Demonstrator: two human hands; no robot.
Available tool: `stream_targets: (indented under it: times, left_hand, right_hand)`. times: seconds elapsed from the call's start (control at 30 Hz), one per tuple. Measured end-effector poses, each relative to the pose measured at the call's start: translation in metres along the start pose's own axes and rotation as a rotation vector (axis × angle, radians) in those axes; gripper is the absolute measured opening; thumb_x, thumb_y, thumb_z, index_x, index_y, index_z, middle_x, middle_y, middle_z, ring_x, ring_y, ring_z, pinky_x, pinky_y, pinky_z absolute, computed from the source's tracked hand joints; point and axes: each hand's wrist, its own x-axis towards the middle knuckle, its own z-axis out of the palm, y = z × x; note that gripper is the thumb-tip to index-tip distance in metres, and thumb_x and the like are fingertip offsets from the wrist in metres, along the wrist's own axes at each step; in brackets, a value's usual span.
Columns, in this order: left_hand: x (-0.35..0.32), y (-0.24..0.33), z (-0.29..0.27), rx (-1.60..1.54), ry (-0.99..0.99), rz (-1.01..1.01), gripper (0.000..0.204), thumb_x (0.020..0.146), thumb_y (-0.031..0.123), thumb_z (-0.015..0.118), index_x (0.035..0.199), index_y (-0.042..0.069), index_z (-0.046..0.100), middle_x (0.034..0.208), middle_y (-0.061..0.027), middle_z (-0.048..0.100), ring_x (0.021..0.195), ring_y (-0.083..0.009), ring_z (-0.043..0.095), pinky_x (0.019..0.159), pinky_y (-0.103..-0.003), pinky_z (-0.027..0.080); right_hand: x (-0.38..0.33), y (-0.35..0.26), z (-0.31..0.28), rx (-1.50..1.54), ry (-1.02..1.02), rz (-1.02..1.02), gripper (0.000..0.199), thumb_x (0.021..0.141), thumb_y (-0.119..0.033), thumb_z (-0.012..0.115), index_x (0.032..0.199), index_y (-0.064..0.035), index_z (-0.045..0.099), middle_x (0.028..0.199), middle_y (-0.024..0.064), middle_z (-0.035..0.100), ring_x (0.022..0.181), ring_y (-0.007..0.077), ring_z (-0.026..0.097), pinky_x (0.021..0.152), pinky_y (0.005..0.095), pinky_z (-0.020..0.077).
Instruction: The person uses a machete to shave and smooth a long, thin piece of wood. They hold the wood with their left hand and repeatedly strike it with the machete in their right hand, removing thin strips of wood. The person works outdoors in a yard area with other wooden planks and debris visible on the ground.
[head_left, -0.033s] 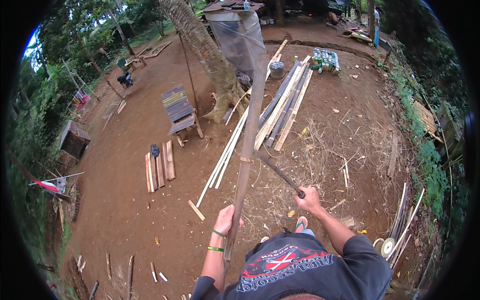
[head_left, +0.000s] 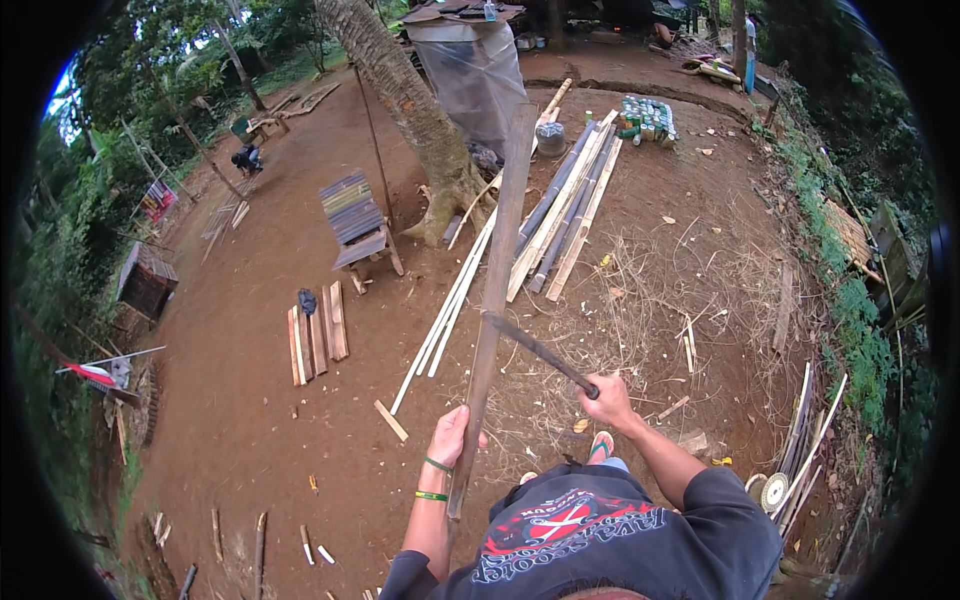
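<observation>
My left hand [head_left: 450, 437] is closed around the lower part of a long brown split-bamboo piece [head_left: 508, 205], which slants up and away in front of me. In my right hand [head_left: 610, 402] is a long dark-bladed knife [head_left: 542, 352], gripped by its handle. The blade's far end lies at the bamboo's node, about midway along its length; whether it cuts in, I cannot tell. The bamboo's lower end comes down beside my left forearm.
Split bamboo lengths [head_left: 570, 205] and pale strips [head_left: 447, 305] lie ahead near a tree trunk [head_left: 405, 105]. Left of them stand a slatted seat [head_left: 352, 215] and short boards [head_left: 337, 325] on the ground. Dry shavings [head_left: 680, 270] litter the right side. Green bottles [head_left: 650, 115] sit farther back.
The knife and my right hand have shifted slightly left, bringing the blade from the bamboo's right edge across its node. My left hand keeps its hold.
</observation>
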Motion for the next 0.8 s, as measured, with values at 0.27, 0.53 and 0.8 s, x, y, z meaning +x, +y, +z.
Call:
stream_targets:
  times: [0.27,0.53,0.8]
  left_hand:
    - [0.004,-0.005,0.046,0.314,0.361,0.022,0.05,0.105,0.044,0.04,0.086,0.003,0.06,0.066,0.0008,0.054,0.058,-0.0125,0.051,0.059,-0.032,0.048]
    - [-0.028,0.029,0.051,0.57,0.286,0.264,0.057,0.105,0.038,0.035,0.068,-0.003,0.046,0.054,-0.0126,0.038,0.054,-0.0197,0.037,0.053,-0.043,0.034]
    - [0.006,-0.016,0.059,0.399,0.414,0.481,0.059,0.104,0.04,0.034,0.074,-0.007,0.053,0.069,-0.0195,0.06,0.07,-0.0322,0.058,0.066,-0.049,0.038]
  right_hand:
    - [0.018,-0.076,0.034,-0.143,-0.17,-0.544,0.021,0.063,-0.021,0.068,0.067,-0.0075,0.052,0.058,0.0107,0.058,0.052,0.0341,0.06,0.047,0.0453,0.0469]
    - [0.134,-0.056,-0.087,-0.43,0.155,-0.386,0.019,0.077,-0.016,0.061,0.061,-0.0091,0.054,0.048,0.0042,0.055,0.037,0.0155,0.051,0.042,0.0336,0.0453]
    - [0.05,-0.076,-0.017,-0.401,-0.146,-0.732,0.013,0.072,-0.017,0.06,0.062,-0.0116,0.054,0.051,0.0043,0.057,0.038,0.0173,0.052,0.038,0.0366,0.0436]
